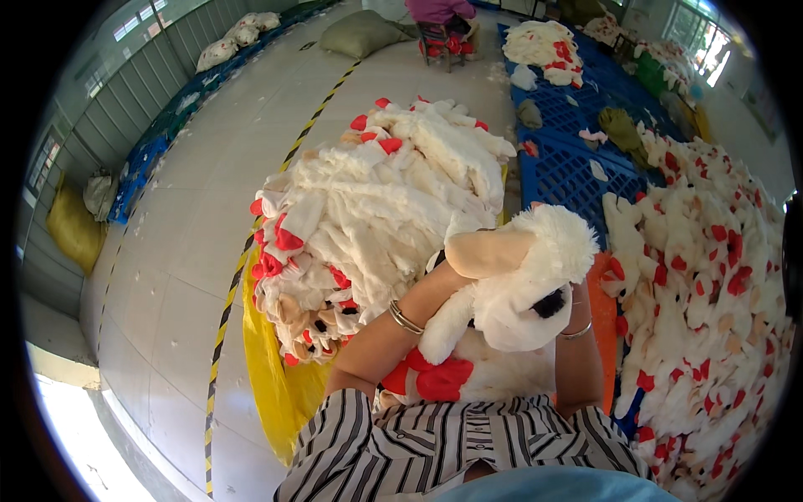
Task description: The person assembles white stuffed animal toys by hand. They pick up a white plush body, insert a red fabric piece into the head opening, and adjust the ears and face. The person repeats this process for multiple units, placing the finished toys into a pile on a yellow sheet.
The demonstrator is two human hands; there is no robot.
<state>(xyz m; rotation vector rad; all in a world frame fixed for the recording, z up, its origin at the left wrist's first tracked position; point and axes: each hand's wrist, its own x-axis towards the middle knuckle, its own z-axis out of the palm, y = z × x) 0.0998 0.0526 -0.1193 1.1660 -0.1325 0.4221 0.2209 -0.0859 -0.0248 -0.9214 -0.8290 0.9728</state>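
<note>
A white plush dog (535, 289), with a beige ear, a dark nose and a limp, unfilled-looking body, hangs up in front of me between my two arms. My left hand (452, 280) reaches up under the beige ear and holds the toy from behind; its fingers are hidden by the fur. On the other side my right hand (579, 311) grips it behind the muzzle, fingers covered too. Red fabric parts (443, 378) and white plush lie below the toy, close to my body. Just beyond my left forearm rises a big heap of white plush skins (401, 192) with red bits.
Yellow sheeting (280, 368) edges the heap. At right, blue plastic pallets (565, 167) adjoin another large plush pile (711, 301). Black-and-yellow tape (222, 343) marks the floor. Farther off are a green sack (364, 35) and a seated person in purple (442, 10).
</note>
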